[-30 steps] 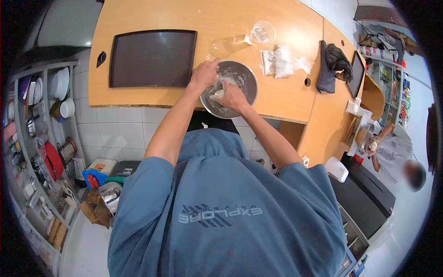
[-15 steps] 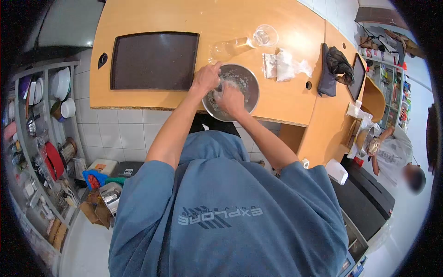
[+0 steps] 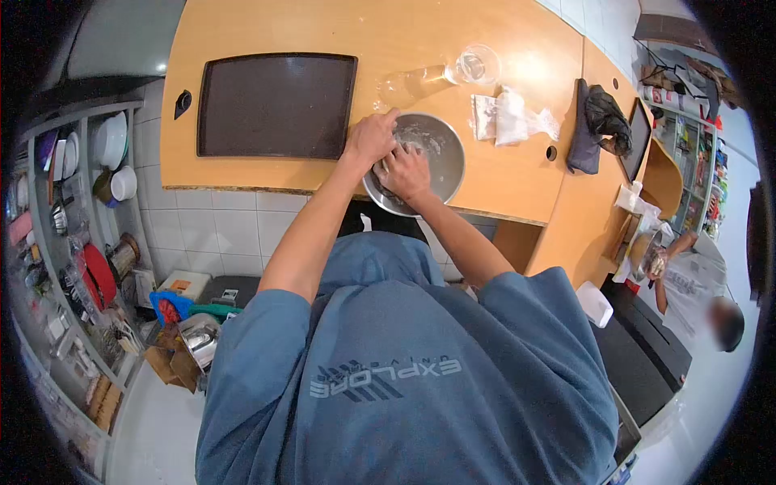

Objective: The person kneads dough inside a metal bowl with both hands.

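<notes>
A metal bowl [image 3: 447, 162] stands at the front edge of the wooden table, with whitish residue on its inner wall. My left hand [image 3: 373, 137] is closed on the bowl's left rim. Inside the bowl, toward the left, my right hand [image 3: 406, 172] has its fingers bent down against the inner side. A pale dough lump seen there earlier is hidden under that hand, so what the fingers hold cannot be made out.
A dark tray [image 3: 276, 105] lies left of the bowl. Behind it are a clear bottle [image 3: 416, 84] and a plastic cup [image 3: 478, 65]. White packets [image 3: 509, 117] and a dark cloth [image 3: 584, 129] lie to the right. Another person [image 3: 695, 279] works at a bowl far right.
My right hand has shifted leftward in the bowl and now covers the pale lump. My left hand stays at the rim. The whole view has moved slightly, so the table appears further right.
</notes>
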The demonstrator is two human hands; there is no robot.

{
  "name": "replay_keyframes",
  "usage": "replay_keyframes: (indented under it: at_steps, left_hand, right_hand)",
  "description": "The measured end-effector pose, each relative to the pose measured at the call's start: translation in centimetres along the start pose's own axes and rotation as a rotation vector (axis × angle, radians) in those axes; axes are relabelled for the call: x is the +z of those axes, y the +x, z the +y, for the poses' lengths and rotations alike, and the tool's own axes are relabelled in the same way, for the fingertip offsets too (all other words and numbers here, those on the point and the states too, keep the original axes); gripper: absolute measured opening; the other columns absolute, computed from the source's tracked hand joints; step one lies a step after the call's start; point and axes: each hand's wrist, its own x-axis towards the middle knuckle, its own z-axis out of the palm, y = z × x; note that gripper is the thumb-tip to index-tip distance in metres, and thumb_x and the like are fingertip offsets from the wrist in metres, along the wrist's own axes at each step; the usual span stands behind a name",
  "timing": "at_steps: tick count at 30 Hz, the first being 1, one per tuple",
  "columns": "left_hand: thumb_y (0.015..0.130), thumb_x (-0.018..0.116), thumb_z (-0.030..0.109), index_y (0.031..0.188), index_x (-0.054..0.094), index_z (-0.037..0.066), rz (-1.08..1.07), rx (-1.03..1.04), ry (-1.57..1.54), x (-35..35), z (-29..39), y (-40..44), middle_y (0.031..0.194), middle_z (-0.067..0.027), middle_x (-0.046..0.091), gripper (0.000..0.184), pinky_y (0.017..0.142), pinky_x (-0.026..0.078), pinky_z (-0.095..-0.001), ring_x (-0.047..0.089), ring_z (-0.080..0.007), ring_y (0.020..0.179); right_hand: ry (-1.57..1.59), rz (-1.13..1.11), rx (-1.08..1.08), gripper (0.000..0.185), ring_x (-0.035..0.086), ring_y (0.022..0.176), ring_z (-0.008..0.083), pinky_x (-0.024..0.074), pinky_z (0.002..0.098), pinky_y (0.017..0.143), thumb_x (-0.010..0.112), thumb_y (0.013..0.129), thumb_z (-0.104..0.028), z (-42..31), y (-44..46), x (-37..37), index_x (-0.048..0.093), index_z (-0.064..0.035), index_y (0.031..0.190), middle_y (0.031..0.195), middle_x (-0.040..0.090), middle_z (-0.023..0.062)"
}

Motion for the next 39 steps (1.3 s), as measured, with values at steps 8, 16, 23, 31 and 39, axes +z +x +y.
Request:
replay_keyframes:
  at_steps: [8,16,23,31,39]
  left_hand:
    - [0.087,0.062,0.009,0.108,0.058,0.005,-0.013,0.018,0.030,-0.5,0.3,0.8,0.080,-0.0281,0.068,0.022,0.071,0.055,-0.0572,0.068,-0.0476,0.080]
    - [0.091,0.061,0.012,0.111,0.058,0.004,-0.015,0.006,0.031,-0.5,0.3,0.8,0.080,-0.0300,0.067,0.022,0.071,0.055,-0.0570,0.067,-0.0496,0.081]
    - [0.091,0.061,0.013,0.108,0.059,0.004,-0.111,-0.006,0.054,-1.5,1.5,0.6,0.087,-0.0300,0.068,0.020,0.074,0.053,-0.0577,0.067,-0.0497,0.088]
    - [0.091,0.063,0.016,0.110,0.060,0.003,-0.088,-0.138,0.060,-1.5,1.4,0.5,0.094,-0.0290,0.069,0.023,0.078,0.053,-0.0561,0.067,-0.0485,0.095]
    - [0.092,0.065,0.015,0.122,0.065,0.006,0.275,-0.346,-0.292,-0.5,1.1,-4.9,0.107,-0.0240,0.071,0.031,0.089,0.052,-0.0477,0.067,-0.0438,0.105]
  right_hand:
    - [0.334,-0.206,0.389,0.032,0.064,0.097,0.0445,0.0511,0.0516,0.087,0.068,0.088,-0.031,2.6,1.7,0.3,0.072,-0.0003,0.097,0.100,0.069,0.0238]
    - [0.289,-0.069,0.211,0.052,0.060,0.110,0.0454,0.0474,0.0529,0.094,0.075,0.083,-0.033,3.5,-0.5,-2.3,0.066,0.0011,0.122,0.104,0.066,0.0312]
    - [0.582,-0.455,0.440,0.077,0.056,0.119,0.0501,0.0470,0.0510,0.101,0.079,0.080,-0.038,3.7,0.9,-7.1,0.050,0.0040,0.137,0.126,0.057,0.0350]
    - [0.229,-0.283,0.160,0.054,0.065,0.107,0.0416,0.0528,0.0501,0.092,0.075,0.080,-0.028,2.0,-1.0,-4.3,0.063,0.0027,0.123,0.115,0.065,0.0266]
    - [0.513,-0.241,0.261,0.039,0.068,0.099,0.0411,0.0537,0.0518,0.088,0.076,0.077,-0.024,3.5,-0.8,-3.8,0.072,0.0009,0.108,0.102,0.071,0.0267]
